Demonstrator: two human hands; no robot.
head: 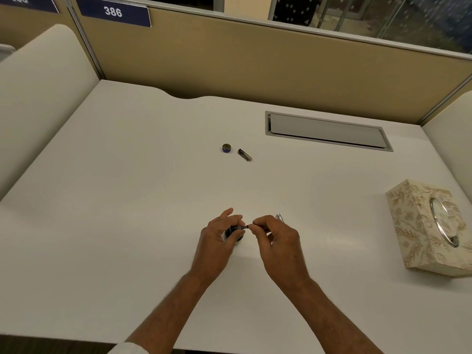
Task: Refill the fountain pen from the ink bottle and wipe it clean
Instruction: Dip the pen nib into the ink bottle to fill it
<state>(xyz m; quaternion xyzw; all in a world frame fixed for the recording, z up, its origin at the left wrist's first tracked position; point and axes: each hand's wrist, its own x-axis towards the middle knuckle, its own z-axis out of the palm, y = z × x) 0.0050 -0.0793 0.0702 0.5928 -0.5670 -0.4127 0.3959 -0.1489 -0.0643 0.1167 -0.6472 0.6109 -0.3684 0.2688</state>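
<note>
My left hand (219, 238) wraps around the small dark ink bottle (233, 232), which stands on the white desk (127, 200). A thin dark pen part (242, 227) lies across the bottle's mouth. My right hand (275, 238) pinches the right end of that part between thumb and forefinger. A silvery pen piece (280, 217) sticks out behind my right hand; whether the hand holds it cannot be told. Farther back on the desk lie the bottle's blue cap (226, 147) and a dark pen barrel piece (244, 154).
A floral tissue box (431, 226) with a metal ring opening stands at the right edge. A recessed grey cable hatch (327, 130) sits at the back right. Tan partition walls (255, 67) close off the desk's rear, with padded side panels on both sides.
</note>
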